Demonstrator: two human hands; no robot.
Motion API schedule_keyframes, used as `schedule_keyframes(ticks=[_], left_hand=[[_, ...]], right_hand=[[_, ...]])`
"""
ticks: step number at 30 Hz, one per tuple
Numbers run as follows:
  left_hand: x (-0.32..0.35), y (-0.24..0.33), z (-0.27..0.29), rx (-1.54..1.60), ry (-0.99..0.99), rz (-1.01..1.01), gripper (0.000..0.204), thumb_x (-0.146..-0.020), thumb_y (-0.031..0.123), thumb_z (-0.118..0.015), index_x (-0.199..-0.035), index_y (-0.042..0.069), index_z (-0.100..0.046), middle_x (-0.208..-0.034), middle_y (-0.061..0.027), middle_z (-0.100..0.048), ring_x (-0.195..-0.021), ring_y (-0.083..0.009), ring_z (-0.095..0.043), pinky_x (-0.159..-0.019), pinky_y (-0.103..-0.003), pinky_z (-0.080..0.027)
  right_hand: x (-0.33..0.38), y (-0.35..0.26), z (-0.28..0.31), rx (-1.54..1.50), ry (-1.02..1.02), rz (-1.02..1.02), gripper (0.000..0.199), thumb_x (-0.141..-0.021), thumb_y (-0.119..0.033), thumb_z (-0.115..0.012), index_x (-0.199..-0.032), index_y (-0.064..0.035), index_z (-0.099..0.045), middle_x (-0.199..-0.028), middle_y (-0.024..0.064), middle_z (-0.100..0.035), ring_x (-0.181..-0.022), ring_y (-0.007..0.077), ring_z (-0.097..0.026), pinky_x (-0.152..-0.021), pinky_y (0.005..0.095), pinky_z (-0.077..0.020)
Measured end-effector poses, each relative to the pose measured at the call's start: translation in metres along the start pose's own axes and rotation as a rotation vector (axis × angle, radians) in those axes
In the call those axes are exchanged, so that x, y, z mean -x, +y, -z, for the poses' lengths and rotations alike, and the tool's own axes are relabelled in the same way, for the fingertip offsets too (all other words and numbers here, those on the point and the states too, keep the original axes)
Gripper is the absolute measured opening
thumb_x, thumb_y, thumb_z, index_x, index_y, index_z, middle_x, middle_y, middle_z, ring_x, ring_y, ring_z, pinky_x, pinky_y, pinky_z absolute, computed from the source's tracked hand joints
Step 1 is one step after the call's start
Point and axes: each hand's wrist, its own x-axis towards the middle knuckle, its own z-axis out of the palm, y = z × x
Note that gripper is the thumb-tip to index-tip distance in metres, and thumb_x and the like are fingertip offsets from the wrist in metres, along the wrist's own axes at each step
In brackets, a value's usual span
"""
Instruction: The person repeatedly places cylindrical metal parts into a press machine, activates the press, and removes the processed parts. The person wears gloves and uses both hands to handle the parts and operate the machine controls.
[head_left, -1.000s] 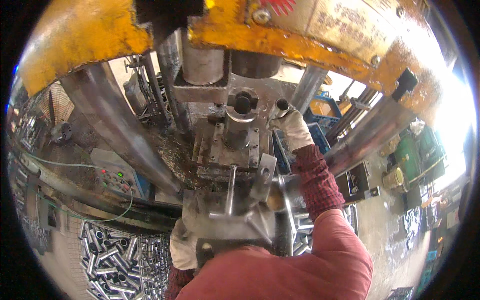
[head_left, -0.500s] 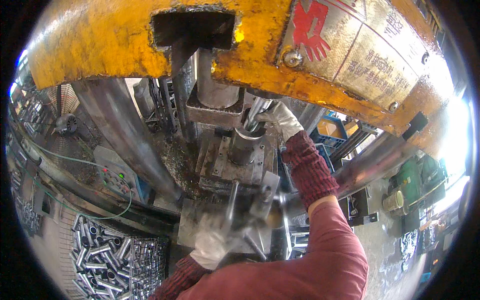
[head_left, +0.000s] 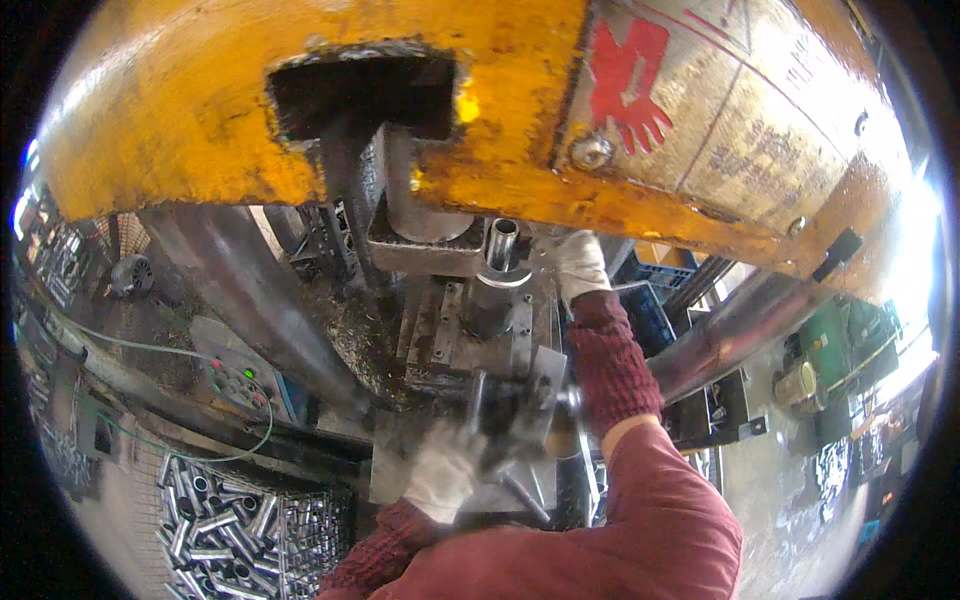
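A shiny metal tube (head_left: 503, 243) stands upright in the round steel die (head_left: 497, 300) on the bolted plate of the press. My right hand (head_left: 578, 262), in a whitish work glove, is just right of the tube, with its darkened fingers stretched toward the die and apart from the tube. Nearer me, my gloved left hand (head_left: 442, 470) hovers over the front metal plate (head_left: 395, 465). It is smeared by motion, so its grip does not show. Close to it are an upright metal rod (head_left: 478, 400) and a loose rod (head_left: 523, 495) lying at a slant.
The yellow press beam (head_left: 520, 165) spans the top, with a steel ram block (head_left: 425, 255) left of the tube. At lower left, a wire basket (head_left: 315, 535) adjoins heaped cut tubes (head_left: 225, 540). A button box (head_left: 240, 375) stands left; a blue crate (head_left: 645, 315) stands right.
The tube my right hand held now stands in the die, let go, with the hand moved to its right. My left hand has shifted slightly right. The whole view has tilted.
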Motion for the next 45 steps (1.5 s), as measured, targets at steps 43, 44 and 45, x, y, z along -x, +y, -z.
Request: schedule_keyframes(ticks=[43, 44, 45], left_hand=[[-0.022, -0.016, 0.017, 0.026, 0.060, 0.027, 0.071, -0.091, 0.045, -0.070, -0.149, 0.005, -0.060, -0.151, -0.0195, -0.061, -0.132, -0.0358, -0.064, -0.120, -0.046, -0.044], [-0.009, -0.024, 0.023, 0.035, 0.392, -0.078, 0.076, -0.084, 0.041, -0.078, -0.148, 0.005, -0.060, -0.148, -0.0194, -0.062, -0.129, -0.0381, -0.063, -0.117, -0.047, -0.047], [0.003, -0.031, 0.028, 0.287, 0.495, -0.062, 0.076, -0.077, 0.031, -0.083, -0.144, 0.002, -0.061, -0.146, -0.0208, -0.062, -0.131, -0.0414, -0.061, -0.115, -0.051, -0.048]], right_hand=[[0.626, 0.065, -0.132, 0.520, -0.612, -0.396, 0.061, -0.093, -0.043, -0.082, -0.141, -0.0073, -0.070, -0.120, 0.0149, -0.081, -0.112, 0.0305, -0.078, -0.099, 0.0414, -0.0610], [0.611, 0.042, -0.128, 0.537, -0.514, -0.538, 0.051, -0.098, -0.038, -0.078, -0.137, -0.0059, -0.073, -0.121, 0.0139, -0.081, -0.113, 0.0286, -0.078, -0.099, 0.0410, -0.0608], [0.585, 0.020, -0.129, 0.567, -0.468, -0.479, 0.042, -0.100, -0.026, -0.078, -0.135, -0.0037, -0.074, -0.120, 0.0137, -0.082, -0.113, 0.0242, -0.078, -0.099, 0.0382, -0.0600]])
